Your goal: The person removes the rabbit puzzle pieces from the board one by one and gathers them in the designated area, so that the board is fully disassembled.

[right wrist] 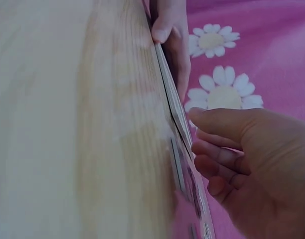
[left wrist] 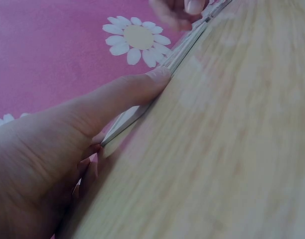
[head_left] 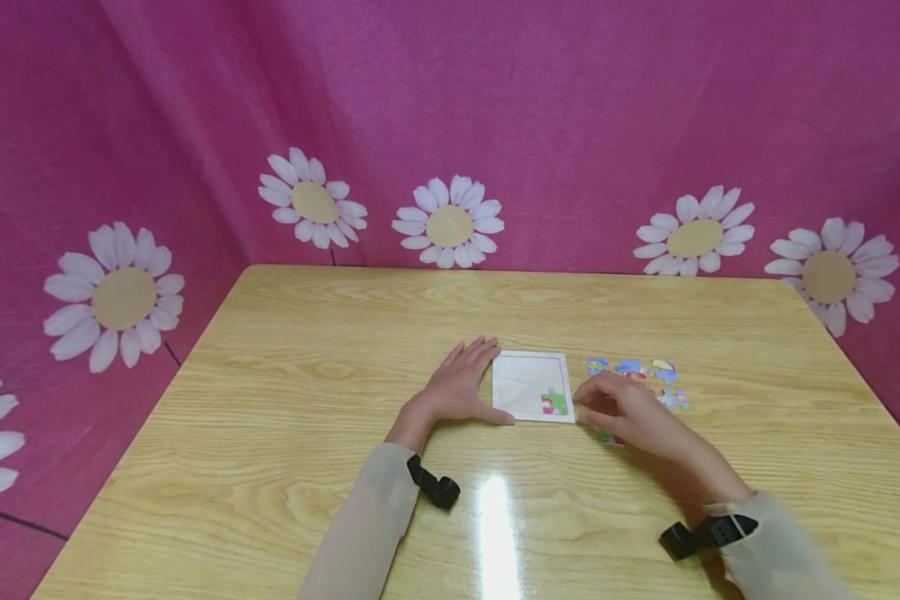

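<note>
My left hand (head_left: 461, 385) rests spread against the left side of a square white puzzle tray (head_left: 521, 375), its thumb at the near edge. In the left wrist view, the left thumb (left wrist: 137, 89) touches the tray's rim. A green and red puzzle piece (head_left: 555, 402) lies in the tray's near right corner. My right hand (head_left: 633, 412) is just beside the tray's right edge, fingers bent and thumb close to the index finger. A tiny yellowish patch shows by those fingertips; I cannot tell whether it is a held piece.
Several loose puzzle pieces (head_left: 667, 371) lie right of the tray, partly hidden by the right hand. They sit on a wooden table (head_left: 307, 358). A pink curtain with daisies (head_left: 555, 100) surrounds its far and side edges. Black wrist straps (head_left: 720, 532) are on both sleeves.
</note>
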`<state>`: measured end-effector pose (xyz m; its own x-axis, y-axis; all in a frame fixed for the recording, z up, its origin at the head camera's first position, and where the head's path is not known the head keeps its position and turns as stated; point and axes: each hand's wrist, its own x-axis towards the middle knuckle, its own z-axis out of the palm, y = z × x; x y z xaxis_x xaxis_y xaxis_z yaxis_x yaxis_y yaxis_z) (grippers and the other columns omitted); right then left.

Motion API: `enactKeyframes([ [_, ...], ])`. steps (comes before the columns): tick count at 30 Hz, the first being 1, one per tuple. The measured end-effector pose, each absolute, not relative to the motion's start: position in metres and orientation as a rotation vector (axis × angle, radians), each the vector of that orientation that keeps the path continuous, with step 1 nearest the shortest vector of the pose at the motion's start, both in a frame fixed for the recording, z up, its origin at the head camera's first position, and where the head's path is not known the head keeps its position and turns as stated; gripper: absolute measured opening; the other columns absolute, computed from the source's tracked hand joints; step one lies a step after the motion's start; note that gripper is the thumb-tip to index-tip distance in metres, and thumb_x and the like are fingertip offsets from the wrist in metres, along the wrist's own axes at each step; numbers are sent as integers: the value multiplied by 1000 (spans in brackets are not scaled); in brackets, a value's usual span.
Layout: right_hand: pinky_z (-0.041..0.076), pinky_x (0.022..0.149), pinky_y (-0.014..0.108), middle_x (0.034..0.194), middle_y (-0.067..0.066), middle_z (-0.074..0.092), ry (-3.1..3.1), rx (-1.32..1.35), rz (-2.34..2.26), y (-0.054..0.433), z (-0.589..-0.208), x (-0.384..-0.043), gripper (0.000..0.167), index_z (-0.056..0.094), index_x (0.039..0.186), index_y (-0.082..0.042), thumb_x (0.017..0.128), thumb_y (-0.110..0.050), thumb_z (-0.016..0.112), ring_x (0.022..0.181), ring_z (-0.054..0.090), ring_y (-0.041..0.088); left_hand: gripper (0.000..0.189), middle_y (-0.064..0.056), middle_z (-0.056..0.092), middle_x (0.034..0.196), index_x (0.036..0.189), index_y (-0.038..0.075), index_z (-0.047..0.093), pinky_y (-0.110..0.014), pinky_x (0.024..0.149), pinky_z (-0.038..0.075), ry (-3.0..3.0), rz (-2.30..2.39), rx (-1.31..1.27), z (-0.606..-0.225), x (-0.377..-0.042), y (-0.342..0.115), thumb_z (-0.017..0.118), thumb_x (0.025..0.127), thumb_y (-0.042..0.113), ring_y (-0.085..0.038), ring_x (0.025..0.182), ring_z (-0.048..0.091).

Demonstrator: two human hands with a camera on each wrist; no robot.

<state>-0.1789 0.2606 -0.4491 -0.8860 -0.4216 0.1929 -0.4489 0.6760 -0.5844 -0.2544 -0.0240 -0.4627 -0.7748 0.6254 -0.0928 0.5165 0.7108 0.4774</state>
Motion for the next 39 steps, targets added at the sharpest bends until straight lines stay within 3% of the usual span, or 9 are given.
enactKeyframes([
  [8, 41, 65, 18, 90, 0, 55, -2926, 769, 952, 239, -447, -195, 27, 65, 109, -8, 85, -16, 76, 79, 46, 9, 116, 0, 14, 167, 158, 15, 18, -37, 129, 0, 2677, 630, 909, -465, -255, -24, 76, 70, 64, -15, 156, 5],
  [13, 39, 65, 19, 89, 1, 50, -2960, 838, 964, 236, -446, -201, 26, 63, 110, -5, 88, -13, 73, 79, 44, 10, 117, 0, 13, 167, 158, 15, 18, -37, 129, 0, 2679, 626, 914, -465, -256, -24, 76, 70, 65, -15, 156, 5],
  [27, 41, 67, 19, 91, 4, 53, -2966, 759, 1130, 234, -443, -202, 23, 57, 103, -5, 86, -8, 73, 81, 46, 11, 116, 0, 16, 166, 157, 15, 21, -36, 129, 2, 2694, 620, 919, -464, -255, -23, 77, 69, 64, -15, 155, 7],
  [39, 52, 67, 19, 86, 3, 63, -2832, 767, 1099, 235, -444, -194, 13, 59, 99, -5, 90, 3, 64, 79, 56, 4, 115, -1, 16, 166, 157, 14, 20, -36, 130, 2, 2688, 624, 920, -463, -255, -23, 77, 70, 64, -16, 156, 7],
])
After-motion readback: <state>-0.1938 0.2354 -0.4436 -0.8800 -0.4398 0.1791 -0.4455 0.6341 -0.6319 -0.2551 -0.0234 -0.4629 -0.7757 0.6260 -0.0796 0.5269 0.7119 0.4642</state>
